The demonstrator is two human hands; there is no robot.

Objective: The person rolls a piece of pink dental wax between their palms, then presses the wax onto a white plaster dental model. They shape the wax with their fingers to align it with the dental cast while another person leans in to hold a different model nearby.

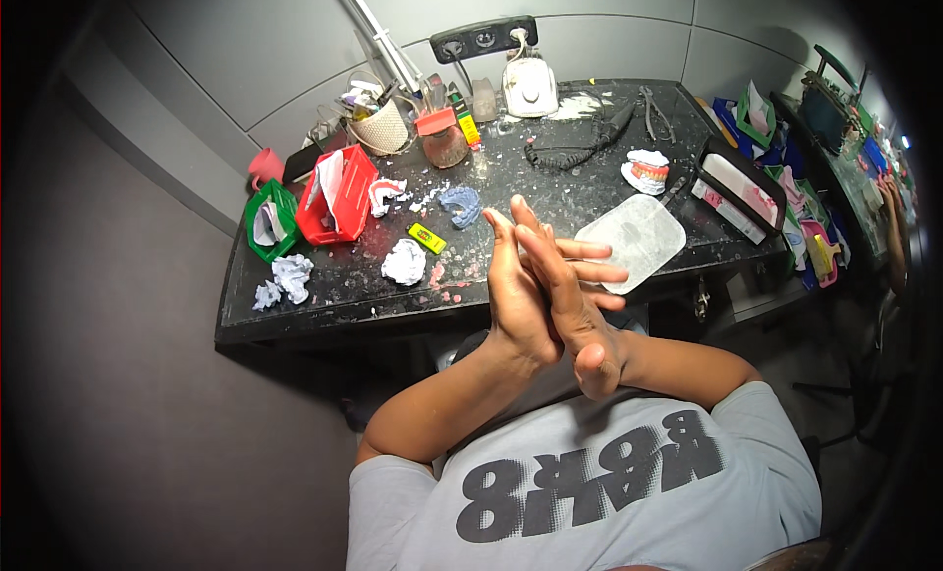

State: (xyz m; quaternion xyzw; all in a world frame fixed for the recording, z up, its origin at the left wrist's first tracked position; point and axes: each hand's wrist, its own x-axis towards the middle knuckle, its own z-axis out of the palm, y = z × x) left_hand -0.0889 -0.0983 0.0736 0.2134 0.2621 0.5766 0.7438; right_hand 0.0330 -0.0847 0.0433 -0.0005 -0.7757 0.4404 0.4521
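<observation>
Milky, round-cornered plastic tray point(648, 242) flat near front edge of black, debris-strewn bench point(368, 294) — likely for easy reach. Left hand point(518, 301) and right hand point(582, 316) beside it, open, palms together — seemingly bracing each other; anything between hidden.

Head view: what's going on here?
The person's left hand and right hand are together, fingers extended, at the near side of a black workbench. Neither visibly holds a tool; the space between the palms is hidden. A dental model, blue mould and translucent tray lie on the bench.
</observation>
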